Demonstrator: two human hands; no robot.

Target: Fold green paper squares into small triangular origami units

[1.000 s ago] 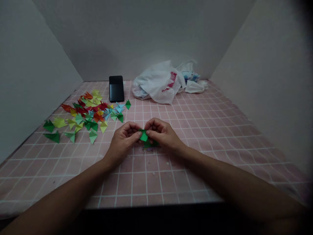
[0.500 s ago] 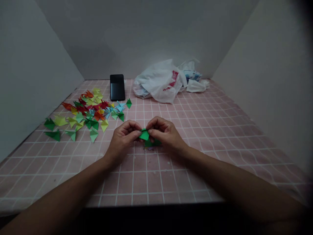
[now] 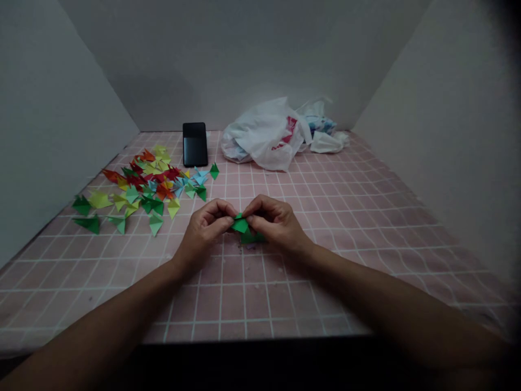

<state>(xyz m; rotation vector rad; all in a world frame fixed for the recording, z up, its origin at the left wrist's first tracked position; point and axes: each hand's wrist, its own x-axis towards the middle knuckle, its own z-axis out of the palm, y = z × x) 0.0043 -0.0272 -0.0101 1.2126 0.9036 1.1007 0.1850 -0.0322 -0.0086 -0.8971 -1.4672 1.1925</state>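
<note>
My left hand (image 3: 205,228) and my right hand (image 3: 274,221) meet over the middle of the pink checked tabletop (image 3: 350,217). Both pinch a small folded green paper piece (image 3: 241,225) between thumb and fingers, just above the surface. More green paper (image 3: 253,238) shows under my right hand's fingers, partly hidden. To the left lies a scattered pile of several folded paper triangles (image 3: 146,187) in red, yellow, green, orange and light blue.
A black phone (image 3: 194,144) lies flat near the back wall. White plastic bags (image 3: 268,133) are bunched at the back, right of the phone. Grey walls close in the table on the left, back and right. The near table edge runs below my forearms.
My hands have stayed together on the green piece, with only small finger shifts. The view has tilted slightly.
</note>
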